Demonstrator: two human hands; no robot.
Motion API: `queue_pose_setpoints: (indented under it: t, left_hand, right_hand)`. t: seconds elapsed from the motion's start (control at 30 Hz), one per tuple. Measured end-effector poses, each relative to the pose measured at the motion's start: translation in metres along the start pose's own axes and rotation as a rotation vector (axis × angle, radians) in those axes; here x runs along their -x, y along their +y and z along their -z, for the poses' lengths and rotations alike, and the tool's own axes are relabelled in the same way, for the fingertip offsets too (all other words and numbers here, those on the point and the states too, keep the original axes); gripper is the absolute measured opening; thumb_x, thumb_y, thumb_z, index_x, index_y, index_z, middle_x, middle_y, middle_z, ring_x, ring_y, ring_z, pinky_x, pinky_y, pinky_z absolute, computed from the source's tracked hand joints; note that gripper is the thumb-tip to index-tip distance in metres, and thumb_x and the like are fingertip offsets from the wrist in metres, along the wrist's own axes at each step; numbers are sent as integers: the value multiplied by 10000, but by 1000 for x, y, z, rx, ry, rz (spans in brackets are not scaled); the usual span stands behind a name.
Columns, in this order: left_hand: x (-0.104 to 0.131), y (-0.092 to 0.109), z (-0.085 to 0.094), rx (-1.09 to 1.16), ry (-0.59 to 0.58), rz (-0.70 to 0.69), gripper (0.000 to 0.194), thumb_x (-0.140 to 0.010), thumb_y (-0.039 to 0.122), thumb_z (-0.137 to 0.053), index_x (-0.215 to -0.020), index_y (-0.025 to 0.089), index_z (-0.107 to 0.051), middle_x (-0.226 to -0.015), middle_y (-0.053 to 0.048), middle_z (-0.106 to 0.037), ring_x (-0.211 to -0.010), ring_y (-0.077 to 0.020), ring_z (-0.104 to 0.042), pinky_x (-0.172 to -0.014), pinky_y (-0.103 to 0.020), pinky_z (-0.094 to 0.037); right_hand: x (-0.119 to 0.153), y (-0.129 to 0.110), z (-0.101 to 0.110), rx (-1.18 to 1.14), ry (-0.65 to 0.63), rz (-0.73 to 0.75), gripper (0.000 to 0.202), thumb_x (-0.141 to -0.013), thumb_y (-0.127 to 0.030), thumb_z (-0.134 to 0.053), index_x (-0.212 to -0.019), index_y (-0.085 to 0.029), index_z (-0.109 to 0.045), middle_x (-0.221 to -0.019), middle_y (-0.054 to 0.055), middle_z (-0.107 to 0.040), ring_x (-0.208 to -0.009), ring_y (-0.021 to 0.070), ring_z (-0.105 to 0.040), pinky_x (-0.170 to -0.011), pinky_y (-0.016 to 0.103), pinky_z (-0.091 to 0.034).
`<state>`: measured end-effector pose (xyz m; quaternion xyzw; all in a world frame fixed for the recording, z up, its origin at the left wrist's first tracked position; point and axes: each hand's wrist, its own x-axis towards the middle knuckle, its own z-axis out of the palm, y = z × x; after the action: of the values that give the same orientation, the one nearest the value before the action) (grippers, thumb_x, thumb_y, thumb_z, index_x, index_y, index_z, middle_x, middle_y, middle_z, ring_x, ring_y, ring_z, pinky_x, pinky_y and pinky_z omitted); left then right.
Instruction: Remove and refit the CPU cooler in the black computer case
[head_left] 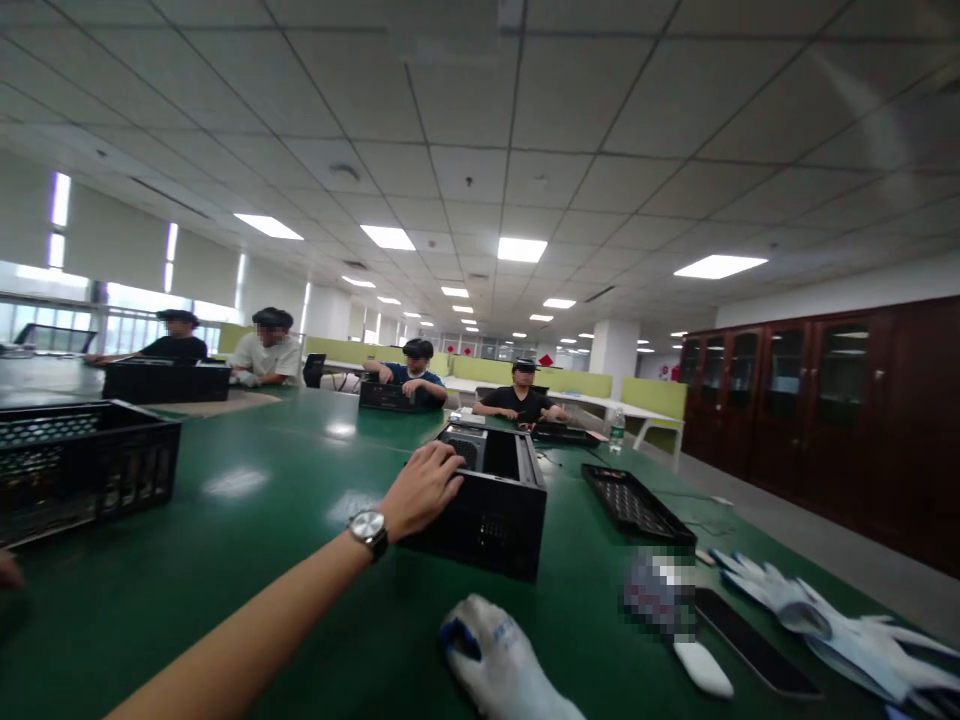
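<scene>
A black computer case (pixel 480 520) lies on the green table straight ahead, its upper side uncovered so that a metal box, seemingly the power supply (pixel 466 445), shows within. My left hand (pixel 427 490), bare and with a wristwatch (pixel 369 530) on its wrist, grips the case's near left upper edge with bent fingers. Closer to me, apart from the case, my right hand (pixel 487 650) wears a white glove with blue on its palm side. Its fingers are curled in, and whatever they may hold is hidden.
Right of the case lie a black panel (pixel 637 505), a phone (pixel 754 640), a white oval object (pixel 703 668) and spare gloves (pixel 825 620). A bottle (pixel 616 430) stands farther back. Another open case (pixel 82 470) is at left, beside someone's fingers (pixel 9 572). Several people work across the table.
</scene>
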<state>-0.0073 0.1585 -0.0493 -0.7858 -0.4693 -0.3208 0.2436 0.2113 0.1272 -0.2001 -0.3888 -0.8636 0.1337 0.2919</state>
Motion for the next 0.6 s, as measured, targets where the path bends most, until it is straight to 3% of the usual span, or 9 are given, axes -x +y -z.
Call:
queue_pose_setpoints:
  t: [0.1, 0.23, 0.43, 0.6]
  left_hand:
    - [-29, -7, -13, -82, -92, 62, 252, -1044, 322, -637, -1246, 175, -666, -1320, -109, -659, -1251, -296, -616, -1076, -544, -522]
    - [-36, -13, -25, -139, -235, 157, 317, -1029, 378, -677, -1273, 176, -660, -1264, -94, -693, -1049, -239, -707, -905, -451, -621]
    - [-25, -4, -32, -182, -251, 245, 335, -1025, 384, -681, -1282, 171, -655, -1273, -97, -689, -1076, -252, -702, -927, -471, -614]
    - [-19, 5, -26, -191, -226, 259, 323, -1027, 387, -678, -1267, 171, -662, -1262, -95, -694, -1074, -250, -703, -933, -473, -610]
  right_hand:
    - [-2, 41, -7, 79, 102, 9, 430, -868, -314, -695, -1292, -256, -746, -1395, 112, -705, -1313, 350, -650, -1175, 453, -474]
    - [-15, 79, 7, 150, 248, -65, 293, -828, -395, -705, -1098, -320, -790, -1223, 87, -782, -1218, 381, -701, -1046, 472, -571]
    - [-22, 86, 52, 153, 267, -210, 252, -846, -422, -605, -998, -302, -767, -990, 109, -805, -998, 336, -766, -834, 413, -608]
    - [-16, 86, 69, 125, 269, -246, 235, -823, -399, -613, -960, -282, -763, -1017, 119, -796, -1019, 340, -755, -858, 406, -581]
